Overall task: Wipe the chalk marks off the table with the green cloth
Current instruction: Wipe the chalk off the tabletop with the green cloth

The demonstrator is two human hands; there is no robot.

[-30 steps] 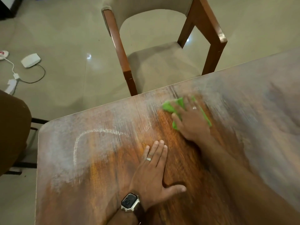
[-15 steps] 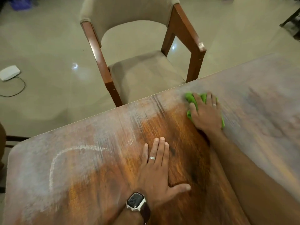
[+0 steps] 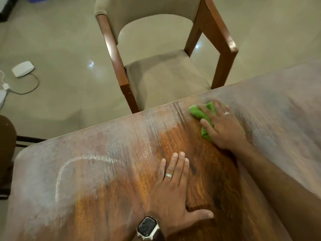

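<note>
Right hand [image 3: 224, 126] flat on green cloth [image 3: 199, 113], fingers spread and pressing, motion-blurred; most of cloth hidden under palm, only left edge shows; cloth sits near table's [image 3: 121, 180] far edge, in front of the chair [image 3: 165, 73]; left hand [image 3: 171, 190] flat on wood, fingers straight, holding nothing; watch [image 3: 148, 227] cut off at frame bottom; curved chalk mark [image 3: 73, 164] at left unwiped; vs 0.5 s ago: cloth roughly same spot, left hand unmoved.
</note>
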